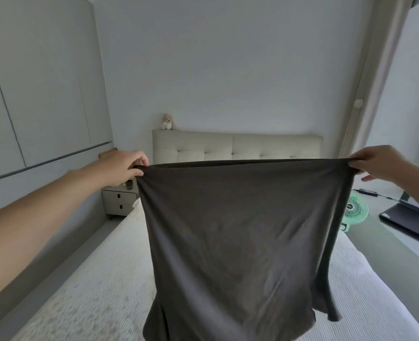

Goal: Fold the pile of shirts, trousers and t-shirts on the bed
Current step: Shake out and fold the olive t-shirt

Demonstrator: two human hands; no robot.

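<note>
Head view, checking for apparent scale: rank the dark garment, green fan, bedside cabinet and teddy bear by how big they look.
1. dark garment, though nearest the camera
2. bedside cabinet and green fan: look alike, unranked
3. teddy bear

A garment (240, 237) hangs over the bed (100, 279), held up between the left hand (123, 168) and right hand (375, 163). Behind it stands the headboard (228, 146), a teddy (168, 122) on its left end. A nightstand (118, 201) sits left of the bed; a fan (356, 209) and laptop (410, 217) lie right.
</note>
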